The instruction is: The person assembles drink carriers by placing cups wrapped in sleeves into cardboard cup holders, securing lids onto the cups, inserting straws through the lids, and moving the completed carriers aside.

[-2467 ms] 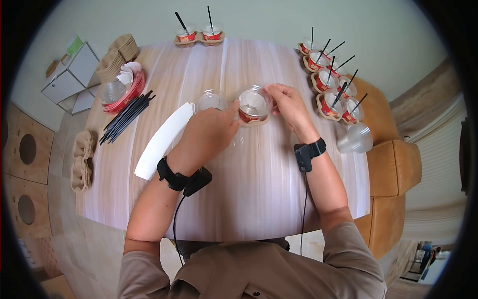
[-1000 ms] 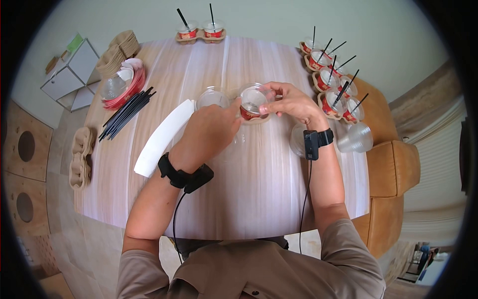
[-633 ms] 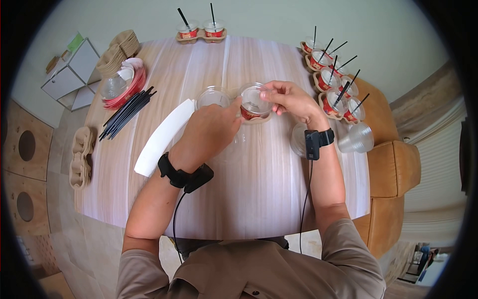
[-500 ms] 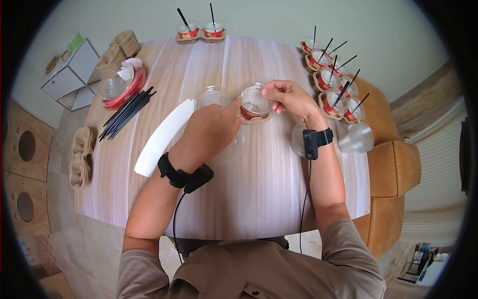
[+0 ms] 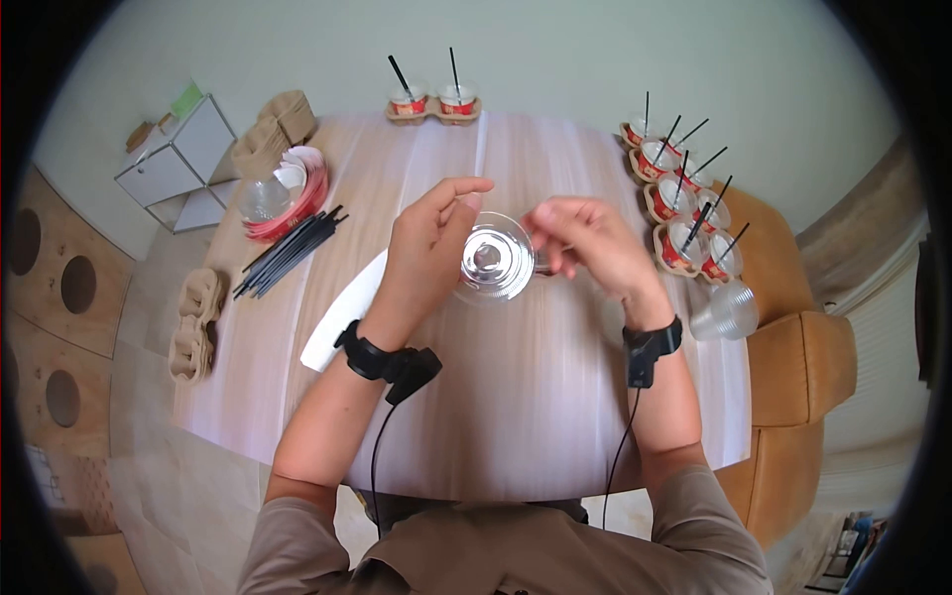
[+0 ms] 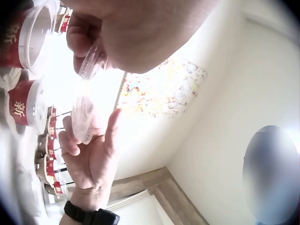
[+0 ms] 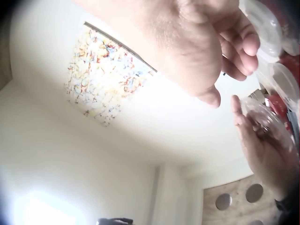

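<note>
A round clear plastic lid (image 5: 491, 256) is held up between my hands over the table, catching bright glare. My left hand (image 5: 428, 246) grips its left edge; in the left wrist view the curled fingers (image 6: 79, 44) are at the rim. My right hand (image 5: 593, 246) is at the lid's other side, fingers loosely bent and thumb apart, and a gap shows between it and the lid in the right wrist view. Two red-wrapped cups, a nearer cup (image 6: 11, 44) and a second cup (image 6: 21, 105), stand below; in the head view the lid and left hand mostly hide them.
A white curved strip (image 5: 342, 312) lies left of the hands. Black straws (image 5: 288, 253), red cup sleeves (image 5: 307, 203) and stacked carriers (image 5: 263, 149) are farther left, an empty cup carrier (image 5: 195, 327) at the left edge. Filled carriers (image 5: 684, 253) and clear nested plastic (image 5: 729, 309) line the right.
My left hand has left the cups and come up with the clear lid. My right hand has drawn away from the right cup's rim. The head view has shifted.
</note>
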Action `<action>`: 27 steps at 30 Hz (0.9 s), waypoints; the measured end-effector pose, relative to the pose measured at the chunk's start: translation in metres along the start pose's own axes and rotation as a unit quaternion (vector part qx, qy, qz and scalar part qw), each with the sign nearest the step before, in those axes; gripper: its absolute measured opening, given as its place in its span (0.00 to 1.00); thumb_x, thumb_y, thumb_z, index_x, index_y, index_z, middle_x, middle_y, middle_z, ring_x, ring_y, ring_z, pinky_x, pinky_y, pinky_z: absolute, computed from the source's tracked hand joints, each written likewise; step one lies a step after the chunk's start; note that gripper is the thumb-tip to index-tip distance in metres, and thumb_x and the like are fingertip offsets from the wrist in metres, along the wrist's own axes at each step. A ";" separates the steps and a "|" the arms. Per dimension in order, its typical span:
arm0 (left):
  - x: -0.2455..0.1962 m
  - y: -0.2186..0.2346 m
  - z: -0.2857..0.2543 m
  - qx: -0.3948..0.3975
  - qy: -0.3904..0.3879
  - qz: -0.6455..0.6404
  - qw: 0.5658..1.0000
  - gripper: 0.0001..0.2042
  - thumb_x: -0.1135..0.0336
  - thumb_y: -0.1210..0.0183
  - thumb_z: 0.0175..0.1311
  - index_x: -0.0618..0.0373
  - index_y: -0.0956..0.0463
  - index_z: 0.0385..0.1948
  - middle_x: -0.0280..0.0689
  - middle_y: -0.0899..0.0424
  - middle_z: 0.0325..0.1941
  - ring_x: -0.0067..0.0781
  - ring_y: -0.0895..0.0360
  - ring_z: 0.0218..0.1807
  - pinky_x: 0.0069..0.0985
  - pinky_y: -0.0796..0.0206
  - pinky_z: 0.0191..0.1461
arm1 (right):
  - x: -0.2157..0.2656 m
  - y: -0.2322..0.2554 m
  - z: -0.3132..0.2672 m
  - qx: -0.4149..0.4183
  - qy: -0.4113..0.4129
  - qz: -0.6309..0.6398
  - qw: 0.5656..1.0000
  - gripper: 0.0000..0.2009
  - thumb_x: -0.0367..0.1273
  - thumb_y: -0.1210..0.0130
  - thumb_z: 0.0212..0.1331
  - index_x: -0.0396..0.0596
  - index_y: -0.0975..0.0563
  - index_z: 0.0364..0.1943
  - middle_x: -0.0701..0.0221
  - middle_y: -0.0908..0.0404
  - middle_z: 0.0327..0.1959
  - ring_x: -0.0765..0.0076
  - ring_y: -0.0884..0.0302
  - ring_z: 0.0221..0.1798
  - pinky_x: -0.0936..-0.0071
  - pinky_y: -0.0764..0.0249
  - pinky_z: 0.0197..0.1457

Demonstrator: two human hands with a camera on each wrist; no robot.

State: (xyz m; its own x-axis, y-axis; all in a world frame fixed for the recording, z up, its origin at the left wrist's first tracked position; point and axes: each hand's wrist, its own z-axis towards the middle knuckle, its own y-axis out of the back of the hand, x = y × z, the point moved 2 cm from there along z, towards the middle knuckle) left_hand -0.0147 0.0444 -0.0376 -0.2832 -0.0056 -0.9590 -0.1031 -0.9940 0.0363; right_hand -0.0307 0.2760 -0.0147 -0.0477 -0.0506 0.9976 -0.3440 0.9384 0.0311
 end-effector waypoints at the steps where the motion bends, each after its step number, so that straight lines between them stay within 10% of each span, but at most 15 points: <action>1: -0.001 -0.003 -0.002 0.001 -0.004 0.004 1.000 0.16 0.62 0.45 0.90 0.57 0.14 0.66 0.25 0.20 0.25 0.11 0.31 0.21 0.16 0.39 0.25 | -0.002 -0.008 0.000 0.000 0.005 0.002 1.000 0.14 0.41 0.29 0.77 0.44 0.08 0.43 0.79 0.15 0.28 0.86 0.23 0.26 0.81 0.30 0.30; 8: 0.002 0.018 0.005 -0.028 -0.071 0.177 0.981 0.16 0.59 0.42 0.89 0.56 0.13 0.64 0.28 0.19 0.30 0.15 0.23 0.31 0.19 0.32 0.33 | -0.016 -0.022 0.003 0.023 0.051 -0.096 0.994 0.06 0.32 0.29 0.74 0.44 0.07 0.43 0.75 0.14 0.26 0.82 0.20 0.26 0.77 0.25 0.33; 10: -0.003 0.035 0.011 -0.047 -0.055 0.191 0.979 0.16 0.59 0.41 0.88 0.57 0.12 0.64 0.29 0.17 0.32 0.17 0.21 0.33 0.19 0.30 0.35 | -0.002 -0.024 -0.003 -0.080 0.259 -0.260 0.927 0.07 0.26 0.28 0.70 0.45 0.06 0.48 0.70 0.11 0.34 0.75 0.16 0.30 0.73 0.20 0.37; 12: -0.011 0.047 0.011 0.025 0.159 0.006 0.987 0.19 0.59 0.38 0.87 0.59 0.15 0.69 0.30 0.15 0.36 0.18 0.18 0.35 0.20 0.25 0.39 | -0.007 -0.030 0.000 -0.105 0.321 -0.275 0.900 0.10 0.24 0.28 0.67 0.46 0.06 0.50 0.67 0.11 0.41 0.72 0.14 0.34 0.72 0.19 0.39; 16: -0.009 0.048 0.007 0.107 0.196 -0.153 0.963 0.23 0.60 0.36 0.85 0.62 0.20 0.74 0.29 0.14 0.39 0.18 0.16 0.37 0.20 0.21 0.44 | -0.011 -0.040 0.000 -0.132 0.420 -0.336 0.833 0.16 0.20 0.29 0.63 0.48 0.06 0.54 0.63 0.11 0.55 0.67 0.11 0.45 0.69 0.15 0.45; 20: 0.001 0.054 0.012 0.122 0.147 -0.168 0.967 0.26 0.63 0.34 0.83 0.63 0.24 0.78 0.29 0.13 0.42 0.16 0.15 0.41 0.19 0.20 0.49 | -0.018 -0.039 0.004 -0.127 0.409 -0.337 0.838 0.24 0.16 0.34 0.63 0.49 0.10 0.62 0.62 0.12 0.58 0.66 0.11 0.46 0.71 0.15 0.46; 27: 0.016 0.076 0.020 0.126 0.155 -0.071 0.977 0.25 0.67 0.34 0.81 0.63 0.22 0.76 0.26 0.12 0.44 0.14 0.18 0.43 0.16 0.23 0.52 | -0.035 -0.033 0.015 -0.024 0.102 -0.015 0.994 0.21 0.20 0.43 0.72 0.37 0.17 0.67 0.64 0.09 0.50 0.77 0.11 0.40 0.76 0.17 0.40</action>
State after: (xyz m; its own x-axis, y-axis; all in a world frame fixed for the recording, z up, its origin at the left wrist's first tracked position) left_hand -0.0459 -0.0289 -0.0444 0.0492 0.0586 -0.9971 -0.3632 -0.9289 -0.0725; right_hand -0.0318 0.2412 -0.0516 0.1541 -0.0125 0.9880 -0.2977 0.9529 0.0585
